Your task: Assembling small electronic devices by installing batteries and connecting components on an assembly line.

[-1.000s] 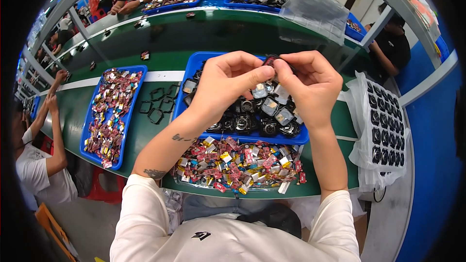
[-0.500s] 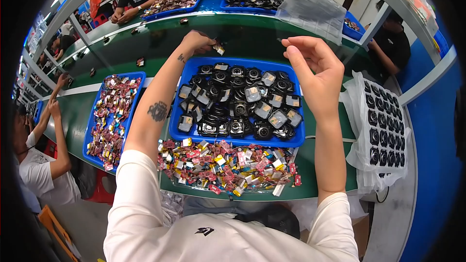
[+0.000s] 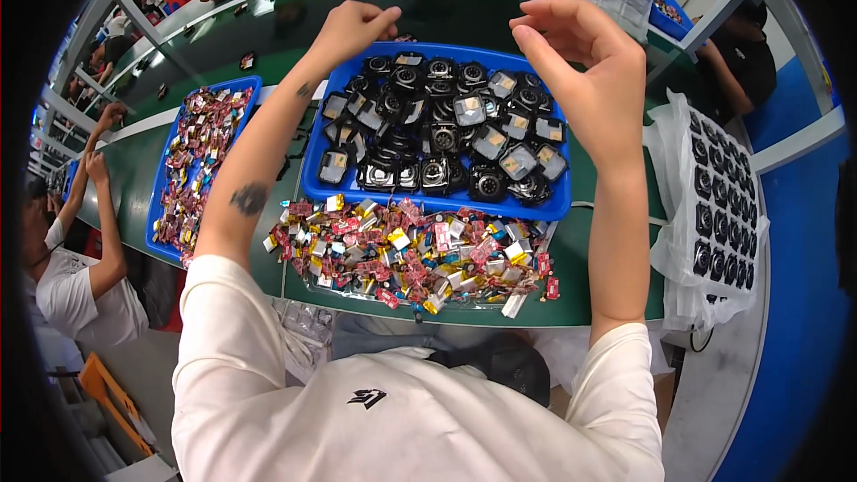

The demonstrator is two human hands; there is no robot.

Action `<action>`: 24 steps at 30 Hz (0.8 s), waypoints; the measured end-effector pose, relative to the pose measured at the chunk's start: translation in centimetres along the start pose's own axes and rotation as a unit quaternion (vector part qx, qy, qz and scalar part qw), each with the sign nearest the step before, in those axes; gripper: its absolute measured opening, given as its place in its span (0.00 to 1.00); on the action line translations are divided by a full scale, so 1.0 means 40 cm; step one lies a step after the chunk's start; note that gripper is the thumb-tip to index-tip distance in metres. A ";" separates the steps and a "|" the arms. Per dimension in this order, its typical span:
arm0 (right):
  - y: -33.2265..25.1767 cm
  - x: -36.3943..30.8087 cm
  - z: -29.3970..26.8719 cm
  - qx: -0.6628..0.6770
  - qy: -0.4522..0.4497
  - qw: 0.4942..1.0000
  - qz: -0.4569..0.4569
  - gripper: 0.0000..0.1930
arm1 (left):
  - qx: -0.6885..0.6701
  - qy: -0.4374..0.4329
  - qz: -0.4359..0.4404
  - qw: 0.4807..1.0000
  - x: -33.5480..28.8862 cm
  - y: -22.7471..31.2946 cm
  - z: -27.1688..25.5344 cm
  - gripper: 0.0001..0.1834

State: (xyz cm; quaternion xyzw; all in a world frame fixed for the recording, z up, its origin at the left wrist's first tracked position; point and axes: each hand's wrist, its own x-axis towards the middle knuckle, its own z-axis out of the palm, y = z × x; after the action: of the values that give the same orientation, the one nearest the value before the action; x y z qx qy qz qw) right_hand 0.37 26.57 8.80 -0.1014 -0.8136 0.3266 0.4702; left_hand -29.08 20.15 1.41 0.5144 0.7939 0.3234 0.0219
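Observation:
My left hand (image 3: 359, 31) is over the green conveyor belt, past the far left corner of a blue tray (image 3: 312, 180). Its fingers are curled, and I see nothing in them. Just beside its fingertips lies a small reddish part (image 3: 403, 37), partly hidden by the tray's far rim. My right hand (image 3: 594, 67) hovers over the tray's far right corner, thumb and fingers apart and holding nothing. The tray holds many black watch cases (image 3: 444, 138), some showing grey backs. Against its near side is a pile of small circuit boards with batteries (image 3: 420, 254), pink, white and yellow.
Another blue tray (image 3: 159, 214) of circuit boards stands at left. A white-wrapped stack of trays with watch cases (image 3: 721, 205) is at right. Spaced-out parts lie on the green belt (image 3: 295, 22). Co-workers sit across and at left; grey frame posts (image 3: 794, 138) rise at right.
The circuit board that my left hand held has left its fingers; a small part now lies beside them. My right hand stays raised and open. The view has tilted down.

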 end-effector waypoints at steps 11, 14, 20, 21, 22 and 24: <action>-0.013 -0.015 0.042 -0.041 -0.162 0.984 -0.054 0.12 | -0.018 -0.137 0.137 0.981 -0.471 0.182 -0.093 0.09; -0.003 -0.037 0.053 -0.052 -0.281 0.956 -0.067 0.11 | -0.108 -0.160 -0.005 0.981 -0.470 0.199 -0.102 0.05; -0.031 -0.060 0.069 -0.074 -0.445 0.891 -0.048 0.14 | -0.076 -0.160 0.020 0.984 -0.472 0.217 -0.089 0.05; -0.031 -0.062 0.072 -0.072 -0.437 0.895 -0.054 0.15 | -0.075 -0.159 0.019 0.984 -0.471 0.216 -0.094 0.05; -0.028 -0.062 0.070 -0.074 -0.429 0.898 -0.059 0.15 | -0.060 -0.167 0.010 0.984 -0.464 0.214 -0.098 0.05; -0.026 -0.060 0.064 -0.073 -0.433 0.897 -0.061 0.15 | -0.062 -0.172 -0.014 0.983 -0.454 0.218 -0.126 0.05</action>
State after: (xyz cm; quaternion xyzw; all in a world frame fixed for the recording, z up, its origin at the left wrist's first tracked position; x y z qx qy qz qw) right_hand -0.31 23.51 6.89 0.0659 -0.9629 0.2483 0.0823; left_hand -15.39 4.89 4.66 0.5489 0.7640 0.2781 0.1940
